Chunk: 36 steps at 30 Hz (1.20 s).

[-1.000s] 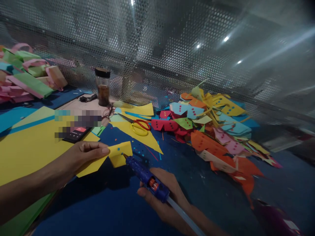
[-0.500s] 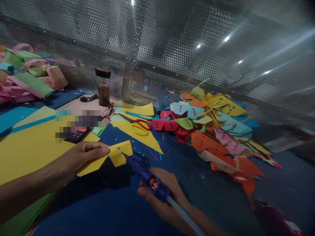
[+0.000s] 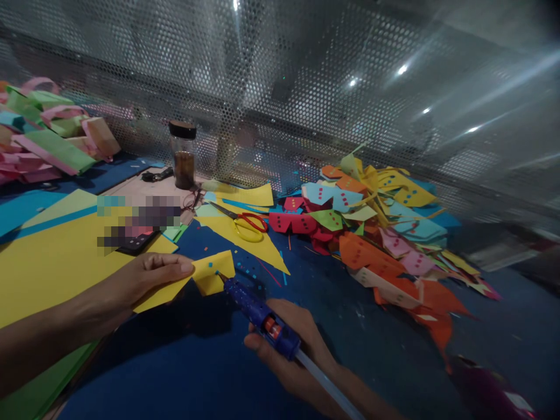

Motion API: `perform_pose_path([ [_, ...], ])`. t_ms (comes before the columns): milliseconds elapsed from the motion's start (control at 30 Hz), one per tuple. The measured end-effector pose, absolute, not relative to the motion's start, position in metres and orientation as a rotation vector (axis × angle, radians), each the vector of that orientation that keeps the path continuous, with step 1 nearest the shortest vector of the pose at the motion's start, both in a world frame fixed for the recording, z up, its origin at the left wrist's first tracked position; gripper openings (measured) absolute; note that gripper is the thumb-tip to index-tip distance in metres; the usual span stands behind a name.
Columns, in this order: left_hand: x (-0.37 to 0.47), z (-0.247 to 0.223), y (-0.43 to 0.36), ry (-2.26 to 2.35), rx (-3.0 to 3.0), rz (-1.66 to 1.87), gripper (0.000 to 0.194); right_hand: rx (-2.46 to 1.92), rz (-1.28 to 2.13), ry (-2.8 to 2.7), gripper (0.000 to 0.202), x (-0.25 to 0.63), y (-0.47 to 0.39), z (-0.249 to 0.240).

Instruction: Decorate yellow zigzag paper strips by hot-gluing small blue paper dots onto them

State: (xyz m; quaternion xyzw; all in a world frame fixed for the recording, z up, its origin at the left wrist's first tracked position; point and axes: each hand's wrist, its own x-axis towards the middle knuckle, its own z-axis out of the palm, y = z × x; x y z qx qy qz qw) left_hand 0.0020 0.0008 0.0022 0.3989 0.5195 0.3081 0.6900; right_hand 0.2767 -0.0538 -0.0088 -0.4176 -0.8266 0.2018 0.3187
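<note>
kinda creased yellow paper (image 3: 207,283), left grip (image 3: 153,275) pinched it, right grip (image 3: 308,345) clutched a glue gun (image 3: 252,309), bare desk (image 3: 184,373) below paper's edge

Left hand (image 3: 155,271) pinching, right hand (image 3: 310,329) curled; 2 forearms (image 3: 56,326) angled inward.

One left hand (image 3: 153,277), one right hand (image 3: 303,322), one pair of scissors (image 3: 238,217)

Nearer to the viewer than the scissors, I count also one glue gun (image 3: 251,306), one glue stick (image 3: 326,381) and one raised yellow paper (image 3: 203,281). To the left of the scissors there are one jar (image 3: 184,163) and one phone (image 3: 135,242). The heaps are two: the left heap (image 3: 56,149) and the right heap (image 3: 371,254), one on each side of the scissors; their overlapping pieces cannot be counted exactly.
</note>
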Motion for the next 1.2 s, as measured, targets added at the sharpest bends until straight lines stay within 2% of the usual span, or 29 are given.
perform_pose_path([
  [233, 0.002, 0.004, 0.0, 1.187, 0.936, 0.665, 0.02, -1.118, 0.552, -2.171, 0.051, 0.276, -0.054, -0.007],
  [367, 0.0, 0.0, 0.002, 1.171, 0.97, 0.648, 0.025, -1.115, 0.522, -2.196, 0.054, 0.275, -0.054, -0.005],
  [733, 0.004, 0.01, -0.002, 1.196, 0.896, 0.663, 0.025, -1.092, 0.527, -2.185, 0.049, 0.275, -0.053, -0.007],
  [967, 0.004, 0.008, -0.002, 1.176, 0.95, 0.666, 0.037, -1.115, 0.543, -2.178, 0.052, 0.276, -0.055, -0.007],
  [1200, 0.0, -0.001, 0.003, 1.155, 0.965, 0.623, 0.04, -1.135, 0.579, -2.163, 0.054, 0.277, -0.052, -0.009],
])
